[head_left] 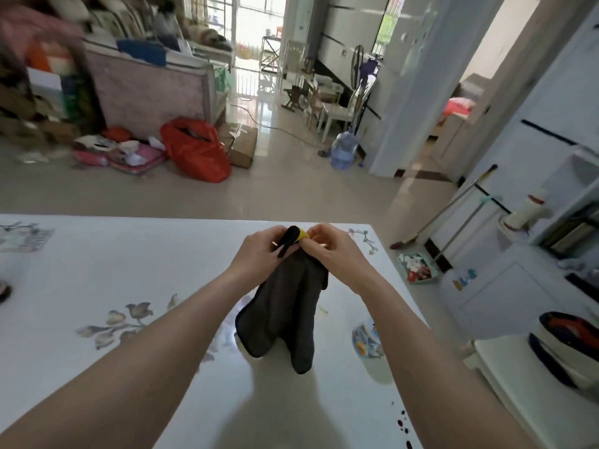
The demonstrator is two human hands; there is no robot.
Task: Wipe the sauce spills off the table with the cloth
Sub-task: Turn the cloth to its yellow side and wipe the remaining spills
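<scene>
A dark grey cloth with a yellow tag at its top hangs above the white table. My left hand and my right hand both pinch its upper edge, close together. The cloth's lower corners dangle just over the tabletop. Dark red sauce spots dot the table's near right edge, to the right of my right forearm. A small pale smear lies just right of the hanging cloth.
The table has printed flower patterns and a patterned mat at far left. A decorated dish sits near the right edge. A chair holding a bag stands to the right. Broom and dustpan lie beyond on the floor.
</scene>
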